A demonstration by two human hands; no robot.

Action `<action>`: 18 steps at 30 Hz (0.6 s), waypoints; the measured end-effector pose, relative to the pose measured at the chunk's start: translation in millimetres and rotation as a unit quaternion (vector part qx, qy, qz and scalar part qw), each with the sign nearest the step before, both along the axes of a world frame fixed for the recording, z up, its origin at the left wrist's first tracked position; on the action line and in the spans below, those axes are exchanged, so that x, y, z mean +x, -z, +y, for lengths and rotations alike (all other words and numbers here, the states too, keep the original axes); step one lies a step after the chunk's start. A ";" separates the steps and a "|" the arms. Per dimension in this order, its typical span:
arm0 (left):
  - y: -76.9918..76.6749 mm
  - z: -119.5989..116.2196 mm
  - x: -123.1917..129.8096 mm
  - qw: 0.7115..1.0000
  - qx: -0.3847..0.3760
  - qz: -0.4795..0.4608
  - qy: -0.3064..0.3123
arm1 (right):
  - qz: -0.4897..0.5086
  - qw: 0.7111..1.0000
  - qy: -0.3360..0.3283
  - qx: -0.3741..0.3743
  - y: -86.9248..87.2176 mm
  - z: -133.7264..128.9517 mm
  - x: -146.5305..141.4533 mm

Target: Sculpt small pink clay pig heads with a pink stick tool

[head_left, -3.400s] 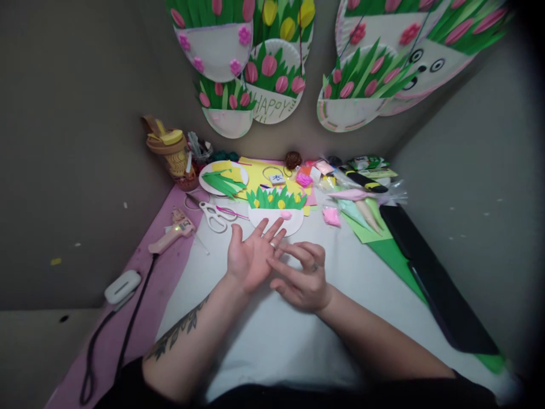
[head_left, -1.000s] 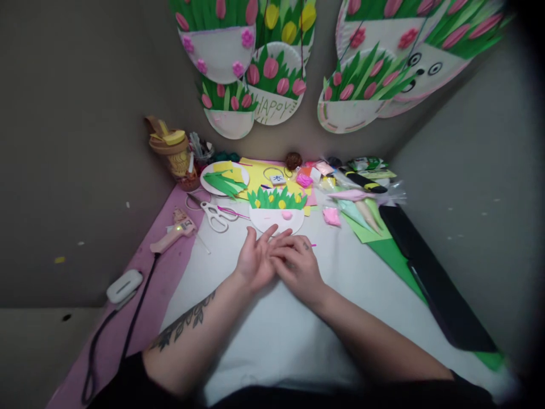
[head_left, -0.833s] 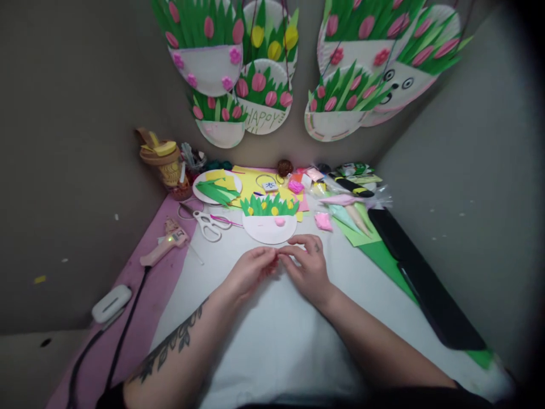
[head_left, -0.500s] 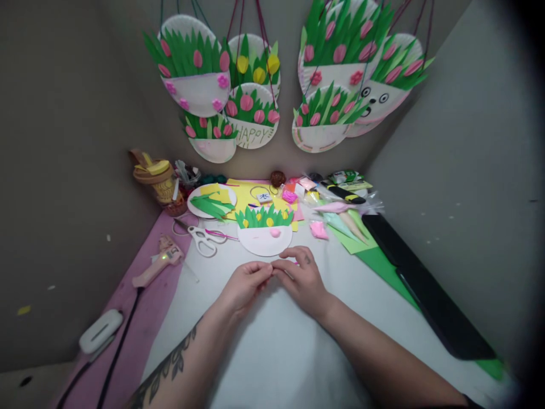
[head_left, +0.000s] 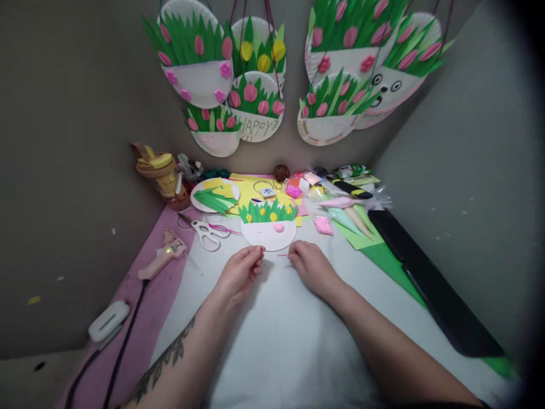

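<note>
My left hand (head_left: pixel 243 271) is closed in a pinch, thumb against forefinger, just below the paper-plate basket. A tiny dark reddish bit shows at its fingertips, too small to name. To the right, my right hand (head_left: pixel 313 266) has its fingers curled down at the tabletop. A thin pink strip (head_left: pixel 283 255) sticks out to the left from under those fingertips, its other end hidden. Between and beyond both hands lies the white half-plate basket (head_left: pixel 267 237), with green paper grass (head_left: pixel 266 212), small yellow flowers and a pink clay blob (head_left: pixel 279 228).
White-handled scissors (head_left: pixel 208 236) and a pink glue gun (head_left: pixel 164 255) lie at left. Paper strips fill a plate (head_left: pixel 196 199) behind. Bags of coloured clay (head_left: pixel 347 216) and a long black object (head_left: pixel 434 284) are at right. Finished baskets (head_left: pixel 198 79) hang on the wall.
My hands, whose fingertips met before, have moved apart. The left drew back slightly left; the right came down by the pink strip. The view has tilted slightly.
</note>
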State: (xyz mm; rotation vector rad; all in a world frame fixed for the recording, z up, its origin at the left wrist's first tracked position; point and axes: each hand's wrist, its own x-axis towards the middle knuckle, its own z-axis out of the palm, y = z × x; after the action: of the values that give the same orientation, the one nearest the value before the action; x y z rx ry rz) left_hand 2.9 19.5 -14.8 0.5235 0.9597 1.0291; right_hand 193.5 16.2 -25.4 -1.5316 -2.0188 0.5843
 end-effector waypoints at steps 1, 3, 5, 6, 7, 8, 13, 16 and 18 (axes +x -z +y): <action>-0.1 -0.5 0.9 1.000 -0.002 -0.002 0.003 | 0.094 0.995 0.014 -0.019 -2.9 -2.4 -0.2; 0.1 -2.4 3.4 1.000 -0.005 -0.006 0.017 | 0.301 0.951 0.027 -0.064 -6.8 -6.5 -1.6; 1.3 -4.7 6.3 0.999 -0.008 -0.007 0.034 | 0.450 0.888 0.020 -0.091 -7.7 -9.3 -4.4; 2.0 -5.9 7.6 0.999 -0.010 -0.006 0.042 | 0.495 0.864 0.014 -0.094 -7.3 -10.3 -6.1; 2.9 -6.9 8.7 0.999 -0.011 -0.004 0.047 | 0.528 0.845 0.014 -0.089 -6.6 -11.1 -7.8; 3.6 -7.8 9.7 0.999 -0.011 -0.002 0.053 | 0.552 0.830 0.016 -0.078 -5.9 -12.1 -9.4; 4.5 -11.1 12.3 0.997 -0.005 0.013 0.071 | 0.572 0.820 0.028 -0.005 -6.8 -18.9 -13.7; 4.0 -12.2 13.3 0.997 -0.003 0.021 0.080 | 0.542 0.840 0.022 0.021 -9.4 -22.5 -14.9; 3.9 -12.6 14.0 0.996 -0.003 0.025 0.084 | 0.524 0.851 0.014 0.025 -10.5 -23.7 -15.6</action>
State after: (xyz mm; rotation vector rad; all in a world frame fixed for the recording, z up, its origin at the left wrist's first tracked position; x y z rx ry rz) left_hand 16.9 6.9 -18.8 0.6164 0.9469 0.8658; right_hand 177.9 -7.6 -14.9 -0.8538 -1.1279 1.0497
